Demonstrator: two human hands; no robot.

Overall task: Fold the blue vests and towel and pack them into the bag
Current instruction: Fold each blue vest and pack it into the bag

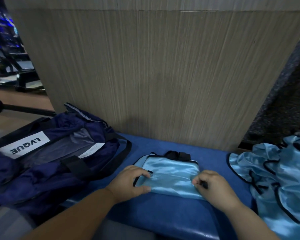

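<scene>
1. Nearest, the left hand has its fingers curled and its thumb underneath, pinching the near-left corner of the folded vest. The right hand is curled the same way and nips the near-right corner at its black trim.
2. The folded vest lies flat on the blue padded counter, between the two hands, with a black strap bunched at its far edge.
3. The cloth is shiny and thin. I judge it light, limp and slippery, so the fold is likely to slide open unless both near corners are held, or it is carried from beneath.
4. To the right, a pile of vests lies loose and unfolded.
5. To the left sits the navy bag with a white label. Its top is slumped, and I cannot tell what is inside.
6. Farthest is a wood panel. No towel is identifiable.
</scene>
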